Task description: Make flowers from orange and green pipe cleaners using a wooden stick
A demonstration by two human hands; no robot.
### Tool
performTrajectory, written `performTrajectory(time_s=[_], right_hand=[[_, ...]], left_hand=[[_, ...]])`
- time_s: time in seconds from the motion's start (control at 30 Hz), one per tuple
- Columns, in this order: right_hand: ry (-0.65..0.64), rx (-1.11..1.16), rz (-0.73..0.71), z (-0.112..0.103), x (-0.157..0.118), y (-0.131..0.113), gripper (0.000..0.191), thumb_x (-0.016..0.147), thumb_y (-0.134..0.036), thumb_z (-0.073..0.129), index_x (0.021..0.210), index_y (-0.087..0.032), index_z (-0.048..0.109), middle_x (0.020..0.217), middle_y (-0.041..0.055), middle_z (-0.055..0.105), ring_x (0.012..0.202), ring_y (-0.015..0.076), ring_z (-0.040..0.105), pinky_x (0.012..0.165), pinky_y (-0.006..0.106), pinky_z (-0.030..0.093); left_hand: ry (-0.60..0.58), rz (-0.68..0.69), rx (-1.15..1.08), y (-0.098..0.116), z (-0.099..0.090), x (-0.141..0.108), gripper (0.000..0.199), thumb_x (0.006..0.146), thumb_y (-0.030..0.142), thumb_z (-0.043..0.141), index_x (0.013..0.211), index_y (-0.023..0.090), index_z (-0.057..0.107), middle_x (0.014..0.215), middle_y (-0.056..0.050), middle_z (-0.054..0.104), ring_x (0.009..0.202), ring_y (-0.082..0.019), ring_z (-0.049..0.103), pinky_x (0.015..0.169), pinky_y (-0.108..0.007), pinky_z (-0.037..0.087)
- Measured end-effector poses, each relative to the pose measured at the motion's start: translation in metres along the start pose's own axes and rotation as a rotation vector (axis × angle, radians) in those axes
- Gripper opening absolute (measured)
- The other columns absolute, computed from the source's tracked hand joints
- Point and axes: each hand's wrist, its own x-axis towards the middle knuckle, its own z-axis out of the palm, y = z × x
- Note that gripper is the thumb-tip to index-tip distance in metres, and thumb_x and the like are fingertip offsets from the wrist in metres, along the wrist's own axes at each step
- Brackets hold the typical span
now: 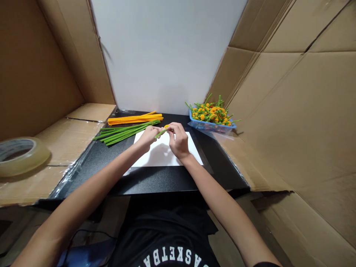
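Observation:
Over the white sheet, my left hand (149, 138) and my right hand (179, 141) meet with their fingers closed on a small pipe cleaner flower. Its green stem (160, 134) points down to the left between the hands, and its orange head (166, 126) peeks out at the right fingertips. The fingers partly cover it. Just left of my left hand lies a bundle of green pipe cleaners (125, 132). Behind that is a bundle of orange pipe cleaners (133, 119).
A blue basket (213, 126) heaped with orange and green pipe cleaner flowers stands at the back right. The white sheet (155, 157) lies on a black tabletop (155, 181). A tape roll (36, 157) is at far left. Cardboard walls (292, 111) flank both sides.

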Motion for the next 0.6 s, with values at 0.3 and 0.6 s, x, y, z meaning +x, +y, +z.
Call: performTrajectory(time_s=[0.3, 0.6], right_hand=[[0.039, 0.201, 0.223, 0.002, -0.002, 0.002, 0.012, 0.094, -0.032, 0.056, 0.092, -0.022, 0.064, 0.104, 0.009, 0.064, 0.096, 0.0213, 0.063, 0.084, 0.036, 0.057], [0.099, 0.484, 0.524, 0.009, 0.001, 0.004, 0.024, 0.081, -0.043, 0.07, 0.088, -0.02, 0.068, 0.095, 0.0054, 0.067, 0.086, 0.0187, 0.064, 0.073, 0.031, 0.056]], left_hand=[[0.086, 0.18, 0.065, -0.005, -0.001, 0.0, 0.025, 0.067, 0.038, 0.074, 0.063, 0.016, 0.065, 0.06, -0.001, 0.057, 0.058, -0.012, 0.049, 0.057, -0.026, 0.036], [0.091, 0.248, -0.096, -0.017, 0.005, 0.003, 0.035, 0.067, 0.046, 0.08, 0.08, 0.015, 0.07, 0.083, -0.007, 0.071, 0.078, -0.018, 0.065, 0.065, -0.027, 0.051]])
